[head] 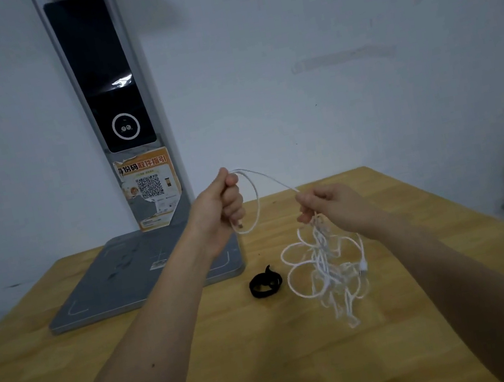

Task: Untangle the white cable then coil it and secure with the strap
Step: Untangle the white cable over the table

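Observation:
The white cable [319, 266] hangs in the air above the wooden table [273, 355] as a tangled bunch of loops. My right hand [330, 205] pinches the top of that bunch. A short stretch of cable runs up and left to my left hand [224, 204], which grips one loop in a fist; the cable's end with a small plug dangles just below that fist. The black strap [265, 284] lies curled on the table, below and between my two hands, left of the hanging tangle and apart from it.
A grey scanner stand [144, 277] with a flat base sits on the table at the back left; its tall post with a dark screen and an orange sticker rises against the white wall. A shelf edge shows at the far right.

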